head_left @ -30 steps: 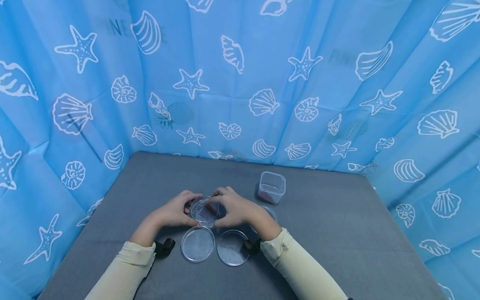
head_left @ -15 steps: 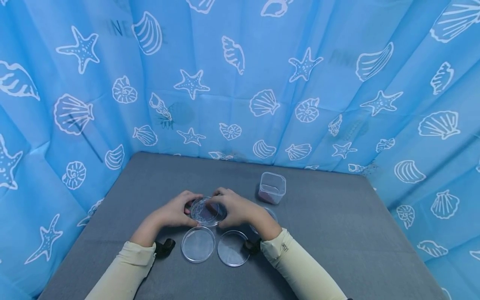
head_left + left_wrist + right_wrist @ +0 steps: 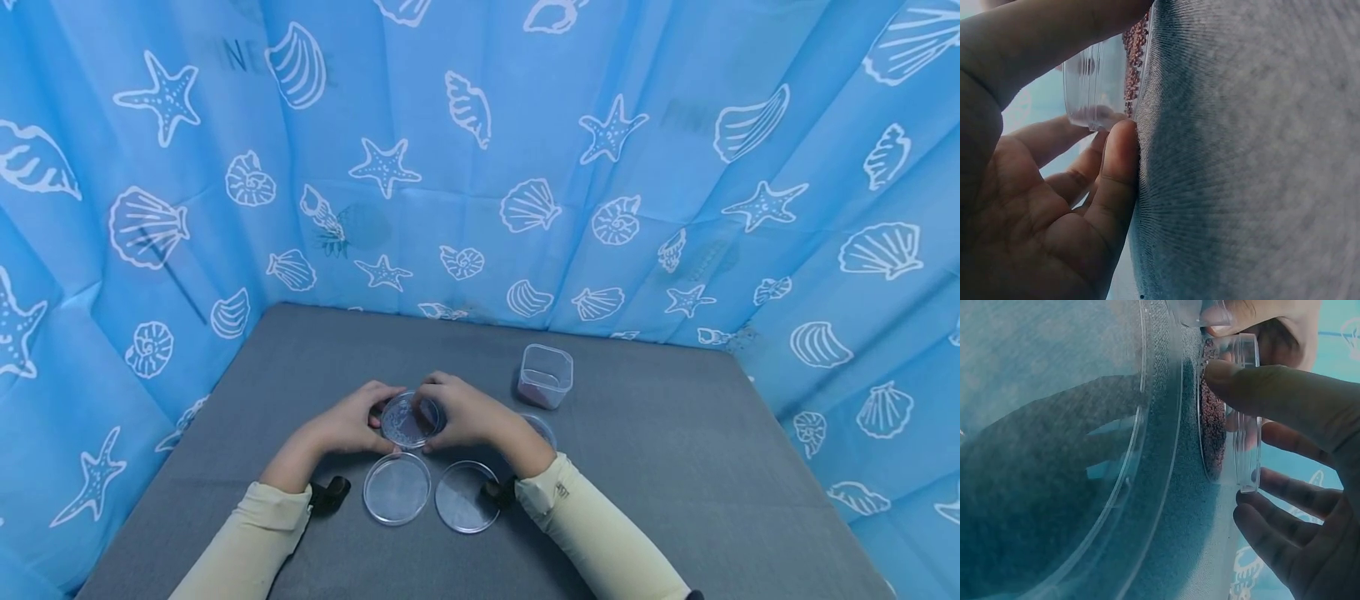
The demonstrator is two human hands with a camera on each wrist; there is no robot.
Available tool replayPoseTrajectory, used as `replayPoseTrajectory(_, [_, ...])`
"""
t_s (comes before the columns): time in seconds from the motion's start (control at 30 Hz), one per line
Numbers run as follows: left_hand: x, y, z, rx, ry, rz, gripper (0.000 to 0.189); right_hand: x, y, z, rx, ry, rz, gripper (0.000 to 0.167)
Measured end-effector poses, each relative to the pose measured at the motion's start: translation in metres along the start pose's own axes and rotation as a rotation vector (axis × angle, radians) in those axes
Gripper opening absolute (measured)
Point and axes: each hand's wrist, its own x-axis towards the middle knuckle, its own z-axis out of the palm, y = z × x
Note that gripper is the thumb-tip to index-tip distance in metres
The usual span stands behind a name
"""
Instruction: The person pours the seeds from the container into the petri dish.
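A clear petri dish (image 3: 411, 440) sits on the grey cloth, with a layer of small reddish-brown grains (image 3: 1213, 434) along its bottom. Its clear lid (image 3: 1249, 434) covers it, the two rims lined up one over the other. My left hand (image 3: 351, 419) grips the dish from the left, thumb low by the cloth and fingers around the far side. From the right, my right hand (image 3: 467, 414) holds the lid, its thumb across the near side and fingers spread at the lid's edge. The palms hide part of the rim in the head view.
Two clear round dish pieces (image 3: 397, 490) (image 3: 466, 497) lie side by side in front of the hands. Another round clear piece (image 3: 542, 427) shows partly behind my right wrist. A square clear tub (image 3: 546, 360) with reddish contents stands farther back. Blue curtains (image 3: 465, 167) border the table.
The lid and the dish, offset sideways from each other before, now line up as one circle. My right hand has shifted slightly left; the left hand stays put.
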Motion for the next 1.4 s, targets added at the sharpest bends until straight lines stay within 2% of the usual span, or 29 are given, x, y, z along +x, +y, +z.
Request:
replayPoseTrajectory(0.43, [0.001,0.000,0.001,0.015,0.002,0.001,0.102,0.004,-0.001,0.003,0.022,-0.035,0.027,0.062])
replayPoseTrajectory(0.63, [0.000,-0.002,0.001,-0.004,-0.005,0.004,0.102,-0.005,-0.001,0.000,0.036,-0.048,0.021,0.066])
replayPoseTrajectory(0.77, [0.000,-0.002,0.001,-0.008,-0.007,0.009,0.101,-0.015,0.000,-0.003,0.050,-0.024,0.024,0.065])
replayPoseTrajectory(0.97, [0.000,-0.002,0.002,-0.001,0.005,0.026,0.101,-0.035,0.007,-0.013,0.076,0.086,-0.012,0.060])
replayPoseTrajectory(1.17, [0.001,-0.003,0.003,0.007,0.015,0.026,0.101,-0.060,0.022,-0.030,0.074,0.268,-0.031,0.055])
replayPoseTrajectory(1.27, [0.000,-0.004,0.003,0.007,0.008,0.038,0.100,-0.074,0.033,-0.038,0.099,0.356,0.002,0.055])
replayPoseTrajectory(1.4, [-0.001,-0.005,0.002,-0.002,-0.002,0.052,0.099,-0.095,0.047,-0.049,0.109,0.454,0.094,0.057])
